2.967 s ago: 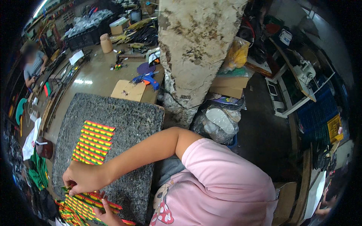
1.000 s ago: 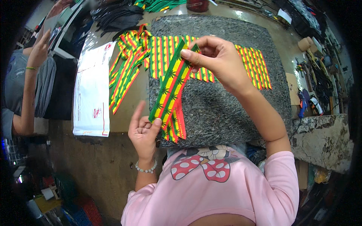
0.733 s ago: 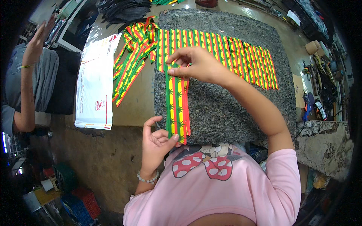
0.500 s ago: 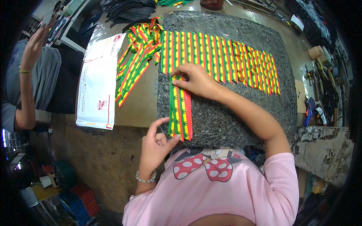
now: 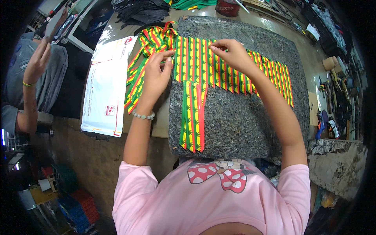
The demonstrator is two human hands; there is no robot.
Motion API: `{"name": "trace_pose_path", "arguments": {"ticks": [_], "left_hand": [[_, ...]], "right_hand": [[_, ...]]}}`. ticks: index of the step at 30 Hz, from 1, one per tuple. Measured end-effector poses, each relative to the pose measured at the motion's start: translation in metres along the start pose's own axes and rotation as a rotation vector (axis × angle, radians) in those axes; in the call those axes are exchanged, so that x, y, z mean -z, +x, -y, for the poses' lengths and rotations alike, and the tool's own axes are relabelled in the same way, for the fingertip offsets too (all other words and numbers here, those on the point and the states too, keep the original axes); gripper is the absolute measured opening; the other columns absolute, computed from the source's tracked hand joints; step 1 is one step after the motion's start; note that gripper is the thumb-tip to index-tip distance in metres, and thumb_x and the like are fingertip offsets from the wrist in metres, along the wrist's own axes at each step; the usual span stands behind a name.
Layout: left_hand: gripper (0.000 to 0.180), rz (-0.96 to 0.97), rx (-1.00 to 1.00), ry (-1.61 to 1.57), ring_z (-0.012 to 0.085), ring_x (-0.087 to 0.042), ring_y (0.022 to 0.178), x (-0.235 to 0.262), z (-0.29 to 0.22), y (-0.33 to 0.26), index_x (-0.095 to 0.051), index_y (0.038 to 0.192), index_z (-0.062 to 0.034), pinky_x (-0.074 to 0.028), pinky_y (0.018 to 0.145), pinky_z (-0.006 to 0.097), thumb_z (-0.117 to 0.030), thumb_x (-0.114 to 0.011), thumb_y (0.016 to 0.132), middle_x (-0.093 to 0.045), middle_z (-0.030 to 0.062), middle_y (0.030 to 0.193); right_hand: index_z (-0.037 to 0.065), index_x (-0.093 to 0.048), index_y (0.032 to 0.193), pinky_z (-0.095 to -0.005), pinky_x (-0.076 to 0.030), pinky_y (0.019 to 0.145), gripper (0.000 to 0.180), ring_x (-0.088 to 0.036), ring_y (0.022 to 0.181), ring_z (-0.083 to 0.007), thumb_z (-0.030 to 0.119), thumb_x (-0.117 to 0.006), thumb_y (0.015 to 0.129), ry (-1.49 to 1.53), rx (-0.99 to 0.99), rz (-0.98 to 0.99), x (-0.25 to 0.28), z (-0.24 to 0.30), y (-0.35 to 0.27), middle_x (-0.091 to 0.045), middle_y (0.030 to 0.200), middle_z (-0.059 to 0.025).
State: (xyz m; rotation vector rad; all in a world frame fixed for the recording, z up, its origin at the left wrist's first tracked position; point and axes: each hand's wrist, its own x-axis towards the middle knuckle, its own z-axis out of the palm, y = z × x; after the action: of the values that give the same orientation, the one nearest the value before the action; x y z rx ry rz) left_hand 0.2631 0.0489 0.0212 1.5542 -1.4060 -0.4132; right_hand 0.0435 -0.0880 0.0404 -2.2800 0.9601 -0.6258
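Observation:
Striped ribbon strips (image 5: 194, 62) in green, yellow and red, with dark leaf-like motifs, lie side by side in a long row on a grey, rough-textured slab. A small stack of ribbon strips (image 5: 192, 117) lies below the row's left end, toward me. My left hand (image 5: 156, 76) is at the row's left edge, beside a tangled heap of the same ribbon (image 5: 154, 37); its thumb and index finger are curved but apart. Over the row's upper part, my right hand (image 5: 234, 56) has thumb and index finger pinched at a strip's upper end. The fingertips partly hide that contact.
A white printed plastic mailer (image 5: 103, 86) lies left of the heap. Black strips (image 5: 141, 11) are piled at the back, near a dark red container (image 5: 227, 8). At far left another person's hand (image 5: 37, 64) holds a flat thing. Tools (image 5: 323, 121) sit right of the slab (image 5: 243, 121).
My left hand has left the lower end of the small stack and moved up to the row's left edge. My right hand has let go of the stack's top and moved up and right.

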Motion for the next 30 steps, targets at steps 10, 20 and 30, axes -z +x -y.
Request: {"name": "trace_pose_path", "arguments": {"ticks": [10, 20, 30], "left_hand": [[0.04, -0.5, -0.148, -0.16, 0.0191, -0.059, 0.1, -0.002, 0.022, 0.004, -0.043, 0.133, -0.0007, -0.047, 0.092, 0.035, -0.007, -0.054, 0.095, -0.044, 0.0145, 0.125], [0.028, -0.355, -0.228, 0.039, 0.0187, -0.059, 0.097, -0.012, 0.016, 0.007, -0.055, 0.121, -0.001, -0.05, 0.087, 0.032, -0.011, -0.057, 0.095, -0.053, 0.0112, 0.115], [0.048, -0.14, -0.137, -0.453, 0.0199, -0.055, 0.118, -0.008, 0.016, 0.013, -0.053, 0.128, -0.001, -0.043, 0.1, 0.034, -0.016, -0.071, 0.085, -0.056, 0.012, 0.129]], "right_hand": [[0.007, -0.074, 0.096, -0.0458, -0.05, 0.087, 0.023, -0.061, 0.097, -0.0382, 0.025, -0.066, 0.084, -0.418, 0.141, -0.105, -0.092, -0.005, 0.104, -0.064, 0.101, -0.0187], [0.003, -0.072, 0.085, -0.0387, -0.053, 0.07, 0.017, -0.069, 0.073, -0.0261, 0.018, -0.074, 0.076, -0.074, -0.047, 0.105, -0.076, -0.001, 0.125, -0.069, 0.075, -0.0154], [-0.001, -0.069, 0.093, -0.0334, -0.051, 0.068, 0.019, -0.067, 0.074, -0.0216, 0.016, -0.07, 0.084, 0.096, 0.431, 0.073, -0.004, 0.079, 0.048, -0.069, 0.081, -0.0132]]}}
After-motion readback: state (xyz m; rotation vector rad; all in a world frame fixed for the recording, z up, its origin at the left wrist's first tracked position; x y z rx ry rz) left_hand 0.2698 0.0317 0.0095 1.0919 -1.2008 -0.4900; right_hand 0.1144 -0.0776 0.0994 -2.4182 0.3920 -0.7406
